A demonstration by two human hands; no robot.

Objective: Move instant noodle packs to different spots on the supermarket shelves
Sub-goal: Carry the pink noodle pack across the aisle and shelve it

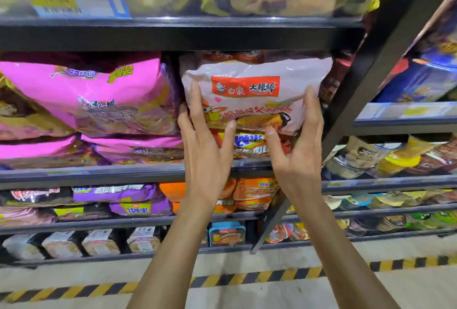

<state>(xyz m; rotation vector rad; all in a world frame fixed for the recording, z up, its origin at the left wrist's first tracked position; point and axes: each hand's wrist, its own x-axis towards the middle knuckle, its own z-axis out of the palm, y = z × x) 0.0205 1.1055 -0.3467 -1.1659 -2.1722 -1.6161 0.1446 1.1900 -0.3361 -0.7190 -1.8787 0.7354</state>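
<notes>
Shelving: dark metal supermarket shelves (173, 36) fill the view, tier on tier of noodle packs and cups.
Middle shelf: its front rim (99, 172) runs just below both hands; this is the tier being worked on.
Neighbours: magenta packs (86, 101) are stacked just beside the slot, on its left.
Task pack: a pale pink noodle pack (257, 96) sits at the front of the middle shelf, face out, tilted a little, against the upright post on its right.
Support: it rests on an orange-red pack (249, 145) lying under it.
Left hand (205, 150): fingers straight and spread along the pack's left edge, thumb on its lower front; touching it, not curled round it.
Right hand (296, 157): mirrors this on the right edge, fingers straight, thumb at the bottom seam.
Progress: this pack looks either just seated in its spot or about to be lifted out; one frame cannot settle which. No other pack is visibly out of place, so how many moves remain cannot be told.
</notes>
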